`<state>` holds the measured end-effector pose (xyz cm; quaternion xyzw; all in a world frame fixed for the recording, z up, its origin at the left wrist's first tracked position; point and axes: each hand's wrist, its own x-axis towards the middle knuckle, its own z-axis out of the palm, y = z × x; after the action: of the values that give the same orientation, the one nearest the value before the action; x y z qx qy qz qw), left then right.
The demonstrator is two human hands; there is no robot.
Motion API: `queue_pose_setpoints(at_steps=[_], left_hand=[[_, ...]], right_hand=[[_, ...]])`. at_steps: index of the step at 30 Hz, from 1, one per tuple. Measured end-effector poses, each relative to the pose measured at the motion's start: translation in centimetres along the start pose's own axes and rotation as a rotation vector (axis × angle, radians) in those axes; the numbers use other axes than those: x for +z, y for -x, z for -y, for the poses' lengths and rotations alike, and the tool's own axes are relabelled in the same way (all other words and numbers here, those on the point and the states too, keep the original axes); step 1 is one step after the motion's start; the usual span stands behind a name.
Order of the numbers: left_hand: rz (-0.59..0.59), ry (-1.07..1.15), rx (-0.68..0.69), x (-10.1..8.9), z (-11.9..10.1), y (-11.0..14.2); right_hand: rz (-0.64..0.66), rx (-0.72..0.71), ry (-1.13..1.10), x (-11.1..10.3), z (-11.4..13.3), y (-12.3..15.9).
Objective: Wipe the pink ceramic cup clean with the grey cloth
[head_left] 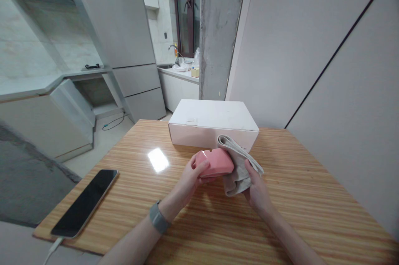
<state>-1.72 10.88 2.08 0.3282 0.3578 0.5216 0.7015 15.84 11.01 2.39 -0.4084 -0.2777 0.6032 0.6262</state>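
Pink, faceted, glossy case [215, 162] in the left hand [190, 177], its far end at a folded grey fabric cloth [237, 168] in the right hand [258, 192]

The left hand is partly closed, grasping the case by its left end: the thumb lies along the near face, and the fingers curl behind and beneath. The right hand pinches the cloth, thumb on the near side and fingers mostly hidden behind the folds.

The case is between the two hands, over the wood-grained brown table [296, 202]. Its long axis runs crosswise, from the left hand toward the right, with the free end pointing at the right hand. That end appears to touch the cloth, which covers a little of the space beyond it. A small notch shows in the upper edge of the case, nearer the left hand. The cloth stands slanted, its folded upper corner leaning up and leftward from the right thumb.

Just beyond both hands sits a white rectangular cardboard box [212, 114], its long side facing them. Well to the left of the left hand lies a black-screened phone [85, 202], with a white cable [53, 249] at its near end. A grey band [159, 217] circles the left wrist.
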Motion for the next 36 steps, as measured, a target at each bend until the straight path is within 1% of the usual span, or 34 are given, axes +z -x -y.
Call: queue_pose_setpoints(at_steps=[3, 6, 9, 11, 14, 16, 17, 20, 23, 26, 29, 33, 36], left_hand=[[-0.029, -0.037, 0.021, 0.0, 0.3, 0.0], [0.033, 0.028, -0.022, -0.1, 0.8, 0.0], [0.082, 0.074, -0.038, 0.0, 0.9, -0.1], [0.087, 0.025, 0.010, 0.1, 0.8, 0.0], [0.059, -0.068, 0.127, 0.3, 0.6, 0.2], [0.080, -0.094, 0.182, 0.3, 0.6, 0.2], [0.100, -0.096, 0.189, 0.2, 0.6, 0.2], [0.136, -0.025, 0.137, 0.0, 0.8, 0.2], [0.151, 0.134, 0.002, 0.1, 1.0, 0.2], [0.143, 0.214, -0.084, 0.3, 0.9, 0.3], [0.156, 0.183, -0.058, 0.6, 0.6, 0.5], [0.268, 0.112, 0.067, 0.9, 0.4, 0.7], [0.313, 0.138, 0.049, 0.9, 0.4, 0.8]], right_hand=[[0.016, -0.024, 0.018, -0.1, -0.4, -0.2], [0.015, 0.006, -0.019, 0.1, -0.7, -0.3], [-0.021, 0.058, -0.082, 0.4, -0.2, -0.4], [-0.035, 0.083, -0.118, 0.6, 0.2, -0.4], [-0.030, 0.100, -0.157, 0.7, 0.6, -0.2], [-0.010, 0.104, -0.162, 0.8, 0.5, -0.1], [0.000, 0.102, -0.156, 0.8, 0.4, 0.0], [-0.002, 0.088, -0.140, 0.8, 0.1, 0.2], [-0.026, 0.075, -0.134, 0.8, 0.2, 0.0], [0.006, 0.079, -0.114, 0.8, 0.4, -0.3], [0.039, 0.098, -0.102, 0.7, 0.6, -0.4], [0.080, 0.078, -0.082, 1.1, 0.8, 0.1], [0.121, 0.088, -0.051, 1.4, 0.8, 0.6]])
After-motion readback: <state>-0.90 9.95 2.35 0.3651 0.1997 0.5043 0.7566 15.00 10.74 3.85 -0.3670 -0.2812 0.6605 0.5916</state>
